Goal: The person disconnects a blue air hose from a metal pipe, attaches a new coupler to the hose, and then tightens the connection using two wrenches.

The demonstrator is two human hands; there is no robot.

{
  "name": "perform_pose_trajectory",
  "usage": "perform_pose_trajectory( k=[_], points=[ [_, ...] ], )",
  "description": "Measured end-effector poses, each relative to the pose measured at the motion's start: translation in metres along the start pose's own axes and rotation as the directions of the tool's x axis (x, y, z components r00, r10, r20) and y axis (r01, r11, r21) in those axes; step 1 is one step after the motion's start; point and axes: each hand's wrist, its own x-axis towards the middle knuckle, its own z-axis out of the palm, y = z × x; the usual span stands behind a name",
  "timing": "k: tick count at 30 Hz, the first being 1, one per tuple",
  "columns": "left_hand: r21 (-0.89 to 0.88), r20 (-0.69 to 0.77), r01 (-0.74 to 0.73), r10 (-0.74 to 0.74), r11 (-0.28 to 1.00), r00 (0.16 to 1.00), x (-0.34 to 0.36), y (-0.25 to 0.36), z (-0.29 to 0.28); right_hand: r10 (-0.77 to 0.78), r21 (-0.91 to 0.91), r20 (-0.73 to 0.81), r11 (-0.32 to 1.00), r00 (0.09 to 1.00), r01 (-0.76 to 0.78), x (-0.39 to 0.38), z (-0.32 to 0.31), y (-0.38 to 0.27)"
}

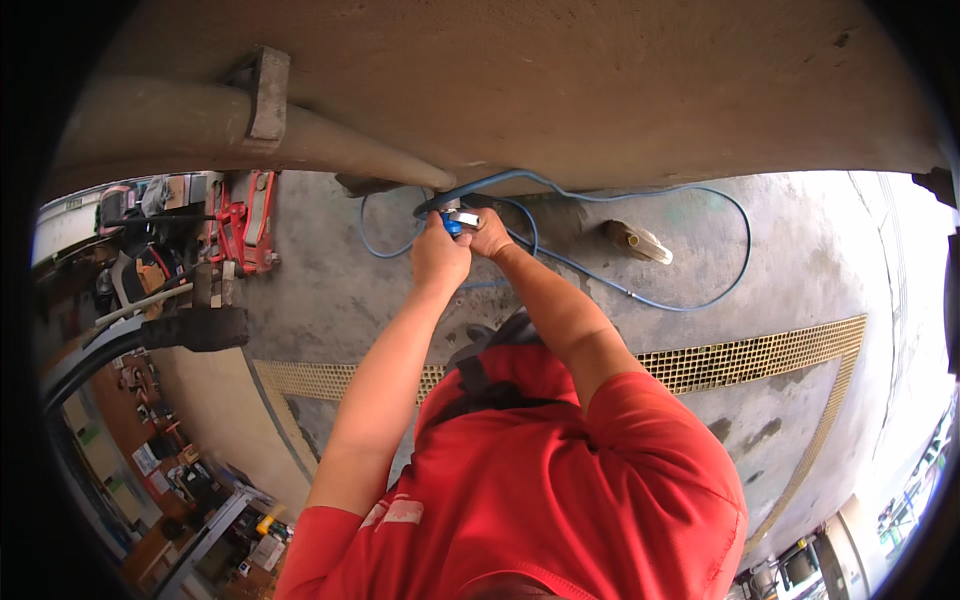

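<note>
My left hand and my right hand are close together in front of me, fingers closed round a small blue-and-silver tool. Its exact kind cannot be made out; my fingers cover much of it. It is held just below the end of a pale pipe that runs along a large brown surface. A blue hose passes right by the tool and loops over the concrete floor on both sides.
A pale container lies on the floor to the right. At left stands a red floor jack. Behind my arms a yellowish floor grating crosses the concrete. A cluttered workbench is at lower left. A bracket juts beside the pipe.
</note>
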Motion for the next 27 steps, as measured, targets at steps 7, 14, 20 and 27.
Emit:
perform_pose_trajectory(
  k=[7, 14, 20, 27],
  points=[
    [-0.689, 0.386, 0.243, 0.062, 0.682, 0.92, 0.016, -0.023, 0.022, 0.134, -0.121, 0.073, 0.985, 0.988, -0.125, -0.006, -0.064, -0.005],
    [-0.802, 0.563, 0.435, 0.277, 0.408, 0.778, 0.02, -0.039, 0.023, 0.282, -0.41, -0.034, 0.871, 0.959, -0.27, -0.056, -0.128, -0.014],
    [-0.594, 0.511, 0.739, 0.561, -0.316, 0.651, 0.008, -0.055, 0.053, 0.14, -0.675, 0.095, 0.737, 0.986, -0.04, -0.085, -0.154, -0.124],
    [-0.563, 0.473, 0.718, 0.553, -0.41, 0.686, 0.02, -0.044, 0.073, 0.276, -0.942, 0.327, 0.014, 0.904, 0.336, -0.056, -0.117, -0.281]
  ],
)
